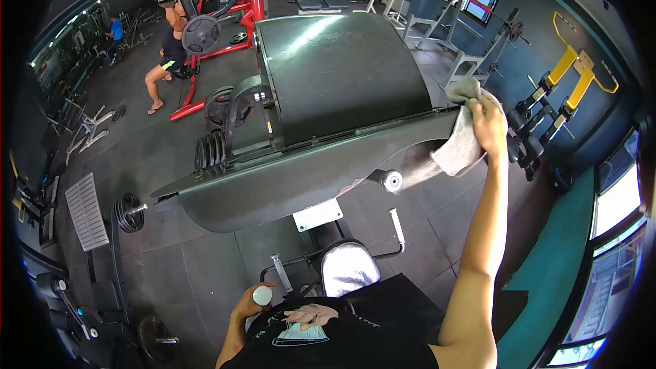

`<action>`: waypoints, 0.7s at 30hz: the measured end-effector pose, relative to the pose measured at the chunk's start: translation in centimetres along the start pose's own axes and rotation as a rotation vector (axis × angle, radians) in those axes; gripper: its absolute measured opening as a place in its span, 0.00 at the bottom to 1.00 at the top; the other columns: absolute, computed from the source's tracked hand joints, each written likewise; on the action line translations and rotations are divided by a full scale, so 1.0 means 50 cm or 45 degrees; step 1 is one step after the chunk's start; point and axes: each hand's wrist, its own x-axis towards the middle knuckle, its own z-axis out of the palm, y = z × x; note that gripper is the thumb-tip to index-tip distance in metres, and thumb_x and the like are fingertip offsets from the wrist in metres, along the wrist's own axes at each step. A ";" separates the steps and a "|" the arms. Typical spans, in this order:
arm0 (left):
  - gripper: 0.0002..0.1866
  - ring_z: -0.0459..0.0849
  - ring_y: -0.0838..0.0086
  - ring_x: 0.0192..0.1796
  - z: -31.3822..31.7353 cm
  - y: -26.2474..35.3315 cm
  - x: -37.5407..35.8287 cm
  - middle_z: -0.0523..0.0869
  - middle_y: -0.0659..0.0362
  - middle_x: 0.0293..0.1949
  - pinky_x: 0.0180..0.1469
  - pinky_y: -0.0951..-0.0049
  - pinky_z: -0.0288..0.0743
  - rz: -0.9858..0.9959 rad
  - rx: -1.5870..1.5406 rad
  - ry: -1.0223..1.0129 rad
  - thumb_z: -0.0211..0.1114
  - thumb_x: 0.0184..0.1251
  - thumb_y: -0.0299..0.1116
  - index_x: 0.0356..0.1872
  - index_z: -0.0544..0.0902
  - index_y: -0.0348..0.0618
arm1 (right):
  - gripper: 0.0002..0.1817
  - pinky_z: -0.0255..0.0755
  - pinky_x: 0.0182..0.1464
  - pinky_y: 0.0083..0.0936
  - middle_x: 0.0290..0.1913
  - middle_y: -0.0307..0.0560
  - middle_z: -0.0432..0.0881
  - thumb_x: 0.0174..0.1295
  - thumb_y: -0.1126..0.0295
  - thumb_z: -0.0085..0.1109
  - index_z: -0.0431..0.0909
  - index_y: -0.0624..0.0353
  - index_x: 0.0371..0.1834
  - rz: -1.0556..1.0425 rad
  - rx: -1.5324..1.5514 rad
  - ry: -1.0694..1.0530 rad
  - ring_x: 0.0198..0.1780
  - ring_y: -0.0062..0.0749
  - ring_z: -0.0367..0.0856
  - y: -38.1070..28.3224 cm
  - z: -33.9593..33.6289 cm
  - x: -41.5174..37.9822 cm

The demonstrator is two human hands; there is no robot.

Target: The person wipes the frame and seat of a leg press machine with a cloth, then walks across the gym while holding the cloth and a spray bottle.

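My right hand [489, 123] is closed on a grey cloth [459, 147], pressing it against the right end of a large dark machine cover [294, 181]. Part of the cloth bunches above my fingers and part hangs below. Low in the view, near my shirt, my left hand [253, 301] is wrapped round a bottle or can with a pale round top [262, 295]. Behind the cover's front edge rises a wide, curved black panel [342, 68]. Under the cover are a round metal bar end [391, 181] and a shiny seat pad [348, 270].
Weight plates [210, 150] hang at the machine's left side. A seated person [172, 48] uses a red machine [256, 7] at the back left; another person in blue [116, 31] is farther off. A yellow-armed machine [564, 65] and racks stand at the right.
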 end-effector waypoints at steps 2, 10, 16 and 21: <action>0.33 0.82 0.77 0.40 -0.002 -0.005 -0.005 0.84 0.65 0.36 0.45 0.73 0.78 -0.086 -0.049 -0.018 0.73 0.40 0.19 0.56 0.82 0.46 | 0.21 0.72 0.54 0.46 0.42 0.66 0.84 0.68 0.56 0.50 0.83 0.63 0.45 0.139 -0.101 -0.032 0.48 0.61 0.82 -0.002 -0.004 0.011; 0.33 0.82 0.77 0.39 0.008 -0.019 0.001 0.83 0.65 0.36 0.45 0.74 0.78 -0.015 -0.103 -0.021 0.73 0.39 0.18 0.56 0.82 0.46 | 0.23 0.71 0.60 0.40 0.49 0.64 0.84 0.68 0.55 0.50 0.83 0.63 0.51 0.132 0.004 0.115 0.54 0.56 0.81 -0.014 -0.003 -0.020; 0.33 0.81 0.77 0.39 0.003 -0.005 0.004 0.83 0.66 0.36 0.45 0.74 0.78 -0.049 -0.023 -0.005 0.72 0.39 0.18 0.55 0.82 0.47 | 0.19 0.64 0.67 0.36 0.56 0.61 0.81 0.70 0.66 0.50 0.81 0.69 0.54 0.049 0.221 0.385 0.62 0.49 0.76 -0.001 0.029 -0.068; 0.32 0.82 0.76 0.40 0.005 -0.019 0.015 0.83 0.65 0.35 0.45 0.73 0.78 -0.087 -0.020 -0.051 0.73 0.39 0.19 0.54 0.82 0.47 | 0.20 0.55 0.73 0.40 0.64 0.63 0.74 0.72 0.70 0.43 0.74 0.71 0.61 -0.044 0.151 0.484 0.70 0.53 0.67 -0.044 0.046 -0.151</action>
